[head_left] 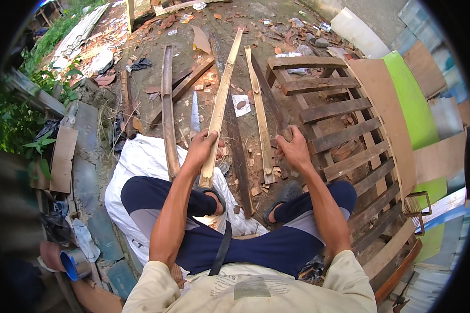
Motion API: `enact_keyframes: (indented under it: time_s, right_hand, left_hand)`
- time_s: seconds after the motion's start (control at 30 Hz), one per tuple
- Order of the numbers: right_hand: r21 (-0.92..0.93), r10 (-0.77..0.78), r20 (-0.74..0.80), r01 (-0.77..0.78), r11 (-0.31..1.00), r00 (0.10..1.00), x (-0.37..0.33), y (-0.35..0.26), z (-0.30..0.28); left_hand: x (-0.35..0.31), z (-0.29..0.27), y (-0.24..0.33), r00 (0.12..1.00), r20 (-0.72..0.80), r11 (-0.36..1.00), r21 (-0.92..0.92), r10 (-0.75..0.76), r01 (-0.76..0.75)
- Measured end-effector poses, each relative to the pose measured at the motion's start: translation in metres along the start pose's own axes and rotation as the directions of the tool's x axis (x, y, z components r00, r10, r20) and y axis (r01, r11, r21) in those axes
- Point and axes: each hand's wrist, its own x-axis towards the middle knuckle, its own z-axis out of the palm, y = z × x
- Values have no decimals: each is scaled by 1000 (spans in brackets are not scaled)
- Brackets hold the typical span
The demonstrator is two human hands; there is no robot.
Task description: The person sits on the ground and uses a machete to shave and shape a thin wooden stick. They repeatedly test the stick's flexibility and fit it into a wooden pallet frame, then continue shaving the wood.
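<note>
While the ground is littered with wood chips and scraps, a long pale bamboo strip (220,107) is gripped near its lower end by the left hand (202,148), fingers (212,137) clenched right around it. From the hand, the strip is angled up and away over the dirt, with its near end poking out just below the fist, close to the left foot in a dark sandal (212,197). So the strip is pretty much wrapped by the fingers, not just touched.

The right hand (293,148) is closed around something dark and small at the edge of a second bamboo strip (260,117), which is laid flat on the ground just right of the first one. What exactly is held there can't be made out, it's mostly hidden by the hand.

A dark curved plank (167,112) is seen left of the held strip, lying partly over a white sack (141,159) that is spread under the legs. A wooden pallet (339,130) is propped on the right side, with a green board (410,101) behind it. A saw blade (195,112) is lying on the dirt between the plank and the held strip.
</note>
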Motion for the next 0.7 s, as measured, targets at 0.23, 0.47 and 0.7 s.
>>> enact_keyframes:
  time_s: [0.23, 0.47, 0.7]
  right_hand:
    - [-149, 70, 55, -61, 987, 996, 4, -3, 4]
    - [-117, 126, 144, -109, 987, 982, 20, -2, 9]
    - [-89, 67, 94, -59, 994, 993, 42, 21, 13]
  left_hand:
    - [4, 8, -13, 1000, -22, 996, 90, -22, 24]
    - [1, 1, 6, 993, 66, 989, 119, -99, 91]
    - [-11, -35, 31, 977, 53, 950, -227, -206, 213]
